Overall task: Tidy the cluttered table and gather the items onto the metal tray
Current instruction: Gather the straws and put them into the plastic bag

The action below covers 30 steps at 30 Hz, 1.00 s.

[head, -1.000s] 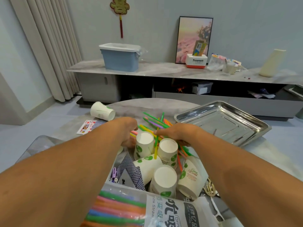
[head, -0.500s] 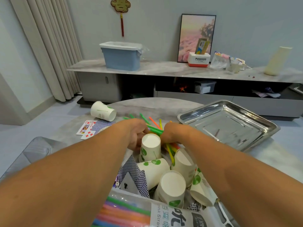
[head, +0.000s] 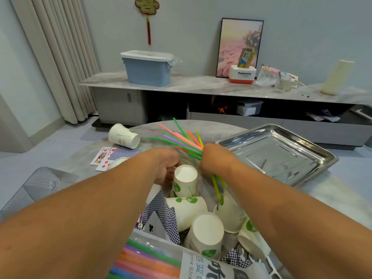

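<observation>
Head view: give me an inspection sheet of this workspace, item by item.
Surface: round marble-look table, crowded on the near side.
Job's things: metal tray at right, nothing on it; bundle of coloured straws; paper cups tipped and inverted near the middle, one cup on its side far left; playing cards loose at left and more under the cups.
Clutter: bag of drinking straws at the near edge.
Grippers: right hand grips the straw bundle; left hand beside an inverted cup, grasp hidden.
Cables: nothing seen.
Surroundings: low cabinet holding a blue bin and a framed picture; curtain at left.
</observation>
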{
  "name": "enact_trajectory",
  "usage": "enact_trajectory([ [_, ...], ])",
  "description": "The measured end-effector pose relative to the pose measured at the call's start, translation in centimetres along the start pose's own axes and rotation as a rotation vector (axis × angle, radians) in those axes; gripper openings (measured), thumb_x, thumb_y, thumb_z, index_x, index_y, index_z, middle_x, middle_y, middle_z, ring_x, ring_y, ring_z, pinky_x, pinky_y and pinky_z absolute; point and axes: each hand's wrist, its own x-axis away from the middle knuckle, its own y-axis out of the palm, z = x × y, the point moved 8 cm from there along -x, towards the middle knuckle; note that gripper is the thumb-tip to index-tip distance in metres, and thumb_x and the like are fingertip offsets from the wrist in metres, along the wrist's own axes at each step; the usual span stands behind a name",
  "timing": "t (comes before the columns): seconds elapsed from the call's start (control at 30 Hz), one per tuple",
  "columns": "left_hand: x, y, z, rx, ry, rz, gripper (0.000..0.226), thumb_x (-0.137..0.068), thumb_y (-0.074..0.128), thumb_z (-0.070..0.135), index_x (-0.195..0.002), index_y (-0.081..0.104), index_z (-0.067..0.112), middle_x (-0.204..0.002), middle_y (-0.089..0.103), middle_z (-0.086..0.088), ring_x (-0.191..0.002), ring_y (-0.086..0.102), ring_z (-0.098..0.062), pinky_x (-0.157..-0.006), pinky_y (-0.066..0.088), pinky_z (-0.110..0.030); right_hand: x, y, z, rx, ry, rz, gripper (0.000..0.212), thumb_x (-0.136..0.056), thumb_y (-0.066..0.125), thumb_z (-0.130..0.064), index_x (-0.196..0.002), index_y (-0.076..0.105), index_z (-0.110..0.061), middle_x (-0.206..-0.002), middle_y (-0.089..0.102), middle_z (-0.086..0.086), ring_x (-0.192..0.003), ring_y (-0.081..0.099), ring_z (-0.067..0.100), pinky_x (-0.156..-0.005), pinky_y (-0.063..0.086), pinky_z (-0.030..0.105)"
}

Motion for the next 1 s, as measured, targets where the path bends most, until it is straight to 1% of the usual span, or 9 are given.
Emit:
enact_trajectory([
  [0.1,0.2,-0.2,-0.1,-0.047,0.019,0.034,0.026,-0.097,0.044,0.004,-0.074,0.047,0.016,-0.061,0.038,0.000,-0.057,0.043,-0.017,-0.057,0.052,-0.030,-0.1,0.8,2.2,0.024,0.084,-0.046,0.030,-0.092,0.059,-0.016,-0.121,0.060,-0.009,-0.101,0.059,0.010,-0.090,0.056,0.030,-0.077,0.048,0.036],
  [0.2,0.4,0.1,-0.2,-0.070,0.020,0.030,0.018,-0.095,0.049,0.003,-0.082,0.055,0.013,-0.068,0.048,-0.002,-0.062,0.053,-0.018,-0.048,0.055,-0.027,-0.1,2.0,3.8,0.053,0.142,-0.102,0.028,-0.088,0.064,-0.019,-0.114,0.059,-0.012,-0.090,0.054,0.005,-0.085,0.055,0.028,-0.073,0.047,0.033],
  [0.33,0.6,0.4,-0.2,-0.074,0.020,0.033,0.016,-0.095,0.049,0.005,-0.084,0.059,0.013,-0.057,0.056,-0.001,-0.058,0.058,-0.017,-0.057,0.055,-0.029,-0.4,1.5,3.9,0.052,0.146,-0.099,0.023,-0.086,0.066,-0.021,-0.104,0.054,-0.014,-0.085,0.054,0.004,-0.085,0.058,0.027,-0.072,0.049,0.034],
  [0.47,1.4,0.8,0.1,-0.060,0.036,0.006,0.014,-0.095,0.048,0.005,-0.091,0.060,0.010,-0.071,0.065,-0.005,-0.067,0.063,-0.020,-0.069,0.057,-0.033,0.0,2.0,3.7,-0.003,0.129,-0.190,0.033,-0.080,0.076,-0.029,-0.097,0.052,-0.014,-0.081,0.056,0.003,-0.073,0.057,0.019,-0.066,0.049,0.032],
  [0.6,2.7,0.8,1.3,-0.005,0.107,0.040,0.012,-0.102,0.049,0.015,-0.100,0.059,0.009,-0.070,0.069,-0.003,-0.074,0.065,-0.018,-0.078,0.059,-0.037,0.8,0.7,3.6,-0.092,0.069,-0.111,0.023,-0.083,0.068,-0.032,-0.083,0.054,-0.013,-0.076,0.056,0.003,-0.064,0.054,0.017,-0.052,0.043,0.027],
  [0.67,3.5,0.7,3.0,0.116,0.204,0.019,0.028,-0.106,0.046,0.032,-0.123,0.056,0.011,-0.098,0.072,-0.005,-0.100,0.066,-0.021,-0.101,0.051,-0.040,1.3,-2.1,3.4,-0.149,0.032,-0.014,0.024,-0.085,0.066,-0.034,-0.086,0.055,-0.012,-0.078,0.057,0.004,-0.065,0.056,0.019,-0.053,0.042,0.028],
  [0.77,5.5,0.4,6.4,0.301,0.373,-0.065,0.073,-0.099,0.045,0.063,-0.150,0.039,0.011,-0.137,0.061,-0.008,-0.127,0.057,-0.023,-0.109,0.044,-0.038,2.2,-7.0,2.9,-0.380,-0.037,0.119,0.017,-0.085,0.063,-0.028,-0.088,0.057,-0.013,-0.075,0.071,0.007,-0.063,0.069,0.024,-0.056,0.052,0.030],
  [0.87,9.4,0.9,9.4,0.336,0.533,-0.149,0.091,-0.086,0.052,0.076,-0.152,0.038,0.015,-0.141,0.058,-0.008,-0.131,0.054,-0.022,-0.114,0.041,-0.040,4.3,-11.3,2.1,-0.684,-0.139,0.205,0.009,-0.086,0.061,-0.017,-0.085,0.052,-0.020,-0.073,0.071,0.009,-0.058,0.071,0.023,-0.057,0.061,0.037],
  [1.0,15.9,3.2,12.5,0.259,0.752,-0.209,0.080,-0.064,0.064,0.077,-0.123,0.067,0.022,-0.121,0.072,0.000,-0.117,0.062,-0.015,-0.108,0.041,-0.039,7.6,-15.0,0.8,-0.780,-0.237,0.264,0.015,-0.088,0.063,-0.013,-0.103,0.061,-0.018,-0.080,0.067,0.008,-0.066,0.068,0.024,-0.068,0.063,0.046],
])
